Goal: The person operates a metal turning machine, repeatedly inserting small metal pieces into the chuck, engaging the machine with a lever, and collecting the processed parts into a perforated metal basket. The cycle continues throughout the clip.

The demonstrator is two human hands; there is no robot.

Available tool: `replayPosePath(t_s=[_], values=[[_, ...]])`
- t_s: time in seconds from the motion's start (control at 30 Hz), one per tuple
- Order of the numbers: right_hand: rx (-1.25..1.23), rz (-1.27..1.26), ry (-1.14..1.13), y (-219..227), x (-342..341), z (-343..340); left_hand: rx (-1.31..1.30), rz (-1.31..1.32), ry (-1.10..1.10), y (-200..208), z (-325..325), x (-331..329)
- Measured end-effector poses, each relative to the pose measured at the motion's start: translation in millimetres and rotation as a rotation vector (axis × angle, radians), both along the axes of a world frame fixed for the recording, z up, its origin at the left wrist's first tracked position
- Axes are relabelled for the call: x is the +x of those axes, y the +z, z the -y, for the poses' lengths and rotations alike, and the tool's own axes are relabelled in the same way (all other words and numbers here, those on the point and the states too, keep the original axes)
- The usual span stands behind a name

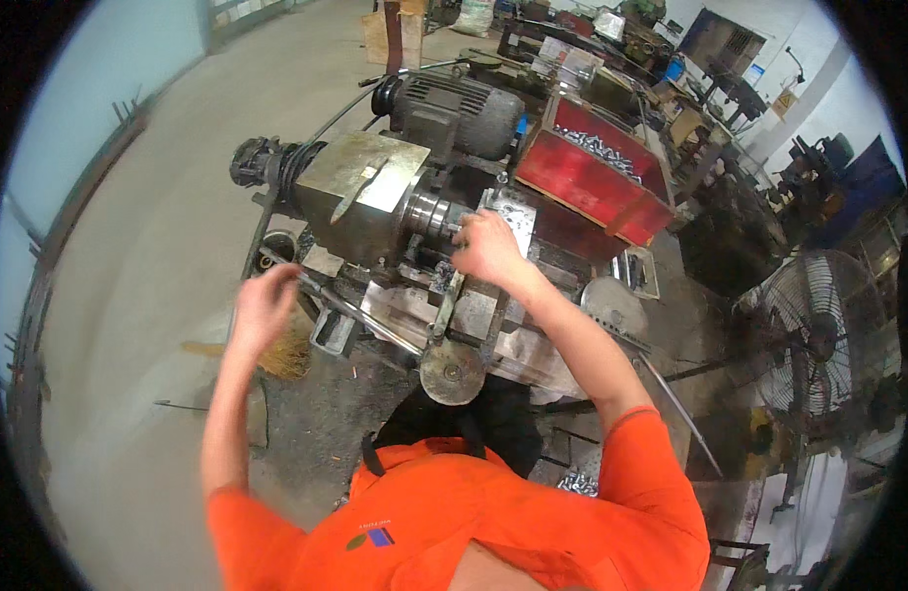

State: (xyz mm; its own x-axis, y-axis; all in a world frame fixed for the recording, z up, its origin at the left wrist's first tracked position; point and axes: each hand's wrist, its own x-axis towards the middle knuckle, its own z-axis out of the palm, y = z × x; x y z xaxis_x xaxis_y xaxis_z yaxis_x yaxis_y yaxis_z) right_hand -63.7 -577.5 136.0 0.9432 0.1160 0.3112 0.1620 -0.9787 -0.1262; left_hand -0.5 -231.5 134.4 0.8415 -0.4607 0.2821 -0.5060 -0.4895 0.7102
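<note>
A lathe-like machine with a grey metal headstock [360, 182] stands before me. My right hand [488, 248] is closed at the shiny round spindle end [429, 215], its fingers curled together. Whatever they pinch is hidden behind them. To the left, my left hand [265, 307] is raised beside the upper end of a long metal lever [375, 328]. Its fingers look bent but are smeared by motion, so I cannot tell whether they touch the lever. A round handwheel [453, 372] sits at the machine's front, close to my body.
Behind the spindle, a red bin [597, 177] holds many small metal parts. A ribbed motor [459, 113] sits behind the headstock. A broom head [288, 355] is on the floor at left. At right stands a caged fan [813, 335]; a long rod [680, 414] slants down nearby.
</note>
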Motion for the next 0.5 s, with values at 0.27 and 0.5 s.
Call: replayPosePath(t_s=[0.27, 0.5], values=[[0.15, -0.177, -0.231, -35, 49, 17, 0.578, -0.179, 0.329, -43, -148, -35], [0.212, -0.268, -0.106, -24, 57, 16, 0.473, -0.209, 0.495, -95, -142, -45]])
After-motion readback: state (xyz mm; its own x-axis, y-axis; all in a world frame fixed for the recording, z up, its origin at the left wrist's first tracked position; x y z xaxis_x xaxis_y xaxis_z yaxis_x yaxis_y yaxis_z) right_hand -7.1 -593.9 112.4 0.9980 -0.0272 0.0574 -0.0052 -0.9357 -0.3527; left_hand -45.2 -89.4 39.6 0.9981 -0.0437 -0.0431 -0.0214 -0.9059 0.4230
